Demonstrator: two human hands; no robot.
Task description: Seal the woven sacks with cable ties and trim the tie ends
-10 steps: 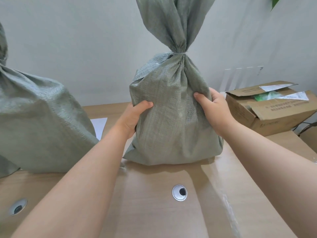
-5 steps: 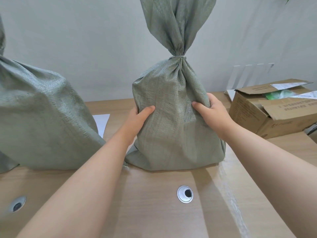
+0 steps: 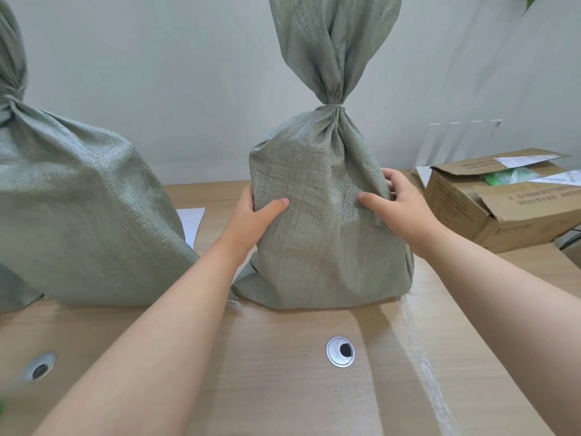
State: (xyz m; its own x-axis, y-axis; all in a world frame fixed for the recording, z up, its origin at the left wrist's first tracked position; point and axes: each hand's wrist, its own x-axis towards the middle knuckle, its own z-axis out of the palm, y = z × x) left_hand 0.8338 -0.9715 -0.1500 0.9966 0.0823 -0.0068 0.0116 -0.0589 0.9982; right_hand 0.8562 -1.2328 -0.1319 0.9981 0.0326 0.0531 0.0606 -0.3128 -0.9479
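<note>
A grey-green woven sack (image 3: 323,240) stands upright on the wooden desk (image 3: 283,388), its neck cinched tight (image 3: 331,106) with the loose top flaring above. I cannot make out the tie itself. My left hand (image 3: 251,218) grips the sack's left side, thumb on the front and fingers behind. My right hand (image 3: 399,209) grips the right side the same way. A second, larger woven sack (image 3: 78,215) stands at the left with its neck gathered too.
An open cardboard box (image 3: 471,212) sits at the right against the wall. A white sheet of paper (image 3: 190,221) lies between the sacks. Two round cable grommets (image 3: 340,351) (image 3: 39,366) are set into the desk near me.
Both hands have kept their hold on the sack's sides. The view has shifted slightly, and the sack now stands a little straighter on the desk.
</note>
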